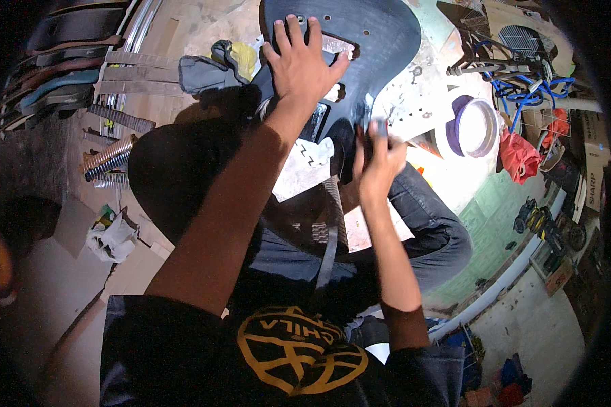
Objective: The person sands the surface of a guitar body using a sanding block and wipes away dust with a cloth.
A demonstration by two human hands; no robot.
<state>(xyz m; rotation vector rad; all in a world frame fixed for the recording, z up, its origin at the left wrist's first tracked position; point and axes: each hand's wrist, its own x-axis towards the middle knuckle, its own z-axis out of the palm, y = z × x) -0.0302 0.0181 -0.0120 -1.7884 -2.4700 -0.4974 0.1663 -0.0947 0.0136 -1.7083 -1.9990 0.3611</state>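
Observation:
A dark guitar body [394,41] with cut-out openings and small holes lies at the top centre, above my crossed legs. My left hand [299,74] rests on its face, fingers spread over the area around a large cut-out. My right hand [380,163], blurred, is at the body's right inner edge, fingers closed around a small item with a dark and red tip; what exactly it is, I cannot make out. A pale sheet [295,169] with dark marks shows below the body, beside a long narrow strip [329,224] reaching toward my lap.
Grey and yellow cloth [204,74] lies left of the body. A round white-and-purple container [458,119], tangled blue cords [533,88] and red crumpled material [523,156] are at right. Dark curved pieces [61,47] are stacked upper left, with ridged rods [108,156] below.

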